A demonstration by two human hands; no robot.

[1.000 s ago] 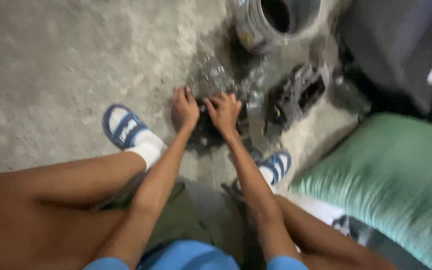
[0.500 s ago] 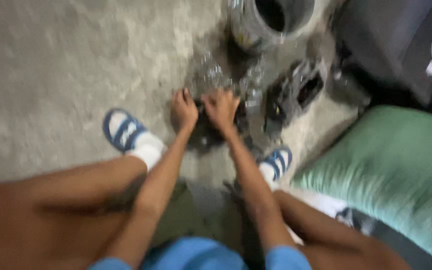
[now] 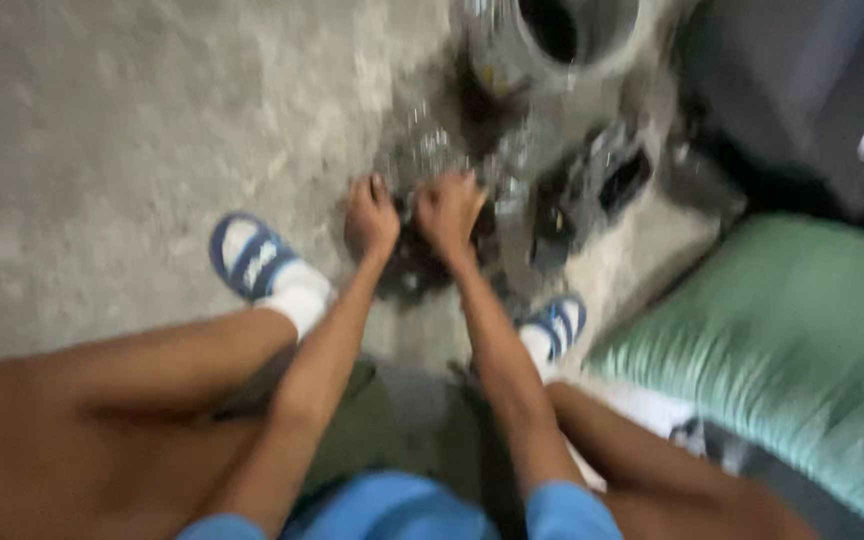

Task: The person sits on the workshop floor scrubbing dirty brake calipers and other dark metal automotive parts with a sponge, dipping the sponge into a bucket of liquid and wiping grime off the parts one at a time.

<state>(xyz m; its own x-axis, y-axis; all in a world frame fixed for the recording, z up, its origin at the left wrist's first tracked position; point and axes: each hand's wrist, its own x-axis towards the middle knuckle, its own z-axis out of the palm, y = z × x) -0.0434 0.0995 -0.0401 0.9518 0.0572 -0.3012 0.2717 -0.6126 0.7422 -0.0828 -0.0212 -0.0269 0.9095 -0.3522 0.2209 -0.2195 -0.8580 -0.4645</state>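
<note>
The picture is blurred. My left hand (image 3: 370, 218) and my right hand (image 3: 449, 212) are down on the concrete floor (image 3: 132, 130), side by side, both pressed onto a dark, greasy metal part (image 3: 422, 265) between my feet. The fingers of both hands curl over it; how firm the grip is I cannot make out. Shiny small metal pieces (image 3: 422, 150) lie just beyond my fingertips.
A round metal can (image 3: 552, 40) stands at the top. A dark machine part (image 3: 602, 185) lies right of my hands. A green sack (image 3: 782, 340) fills the right side, dark bags (image 3: 802, 90) above it. My blue sandals (image 3: 247, 255) flank the work.
The view has shifted slightly and grown more blurred. Both hands stay on the dark part in the same spot.
</note>
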